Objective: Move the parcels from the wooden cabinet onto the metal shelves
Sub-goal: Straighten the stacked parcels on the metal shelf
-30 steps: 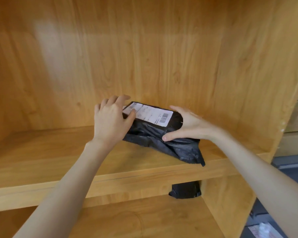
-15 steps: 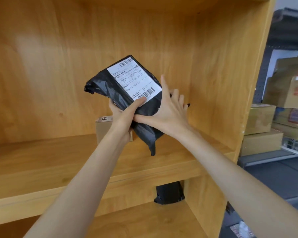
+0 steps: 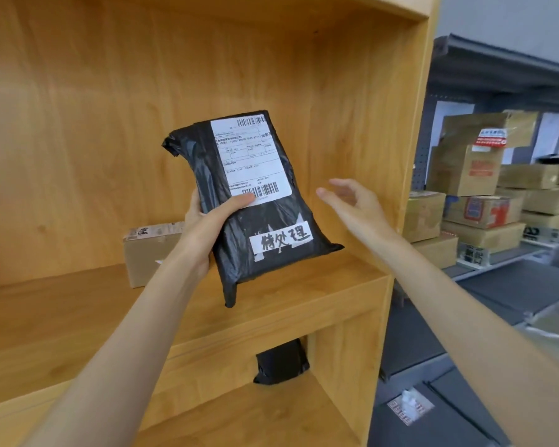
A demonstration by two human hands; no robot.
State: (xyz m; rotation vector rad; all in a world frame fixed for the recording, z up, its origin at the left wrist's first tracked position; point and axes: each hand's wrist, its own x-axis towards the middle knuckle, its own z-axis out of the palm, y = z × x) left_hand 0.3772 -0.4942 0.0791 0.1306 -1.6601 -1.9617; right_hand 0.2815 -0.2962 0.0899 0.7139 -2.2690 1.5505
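On the black parcel (image 3: 239,204), a handwritten strip (image 3: 281,241) reads "待处理".

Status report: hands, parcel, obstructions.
Left hand grips black parcel, held upright. Right hand open, off it. Nothing blocking.

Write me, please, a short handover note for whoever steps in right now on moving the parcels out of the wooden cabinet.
Left hand: grips the black bagged parcel by its lower left edge, thumb on the white label, parcel upright and lifted off the cabinet shelf.
Right hand: open, holding nothing, just right of the parcel.
In the cabinet: a small brown box on the same shelf behind the left wrist, and another black parcel on the shelf below.
Metal shelves, to the right, already hold cardboard boxes.
Done: parcel picked up. Left: place it on the metal shelves, then move the other two.
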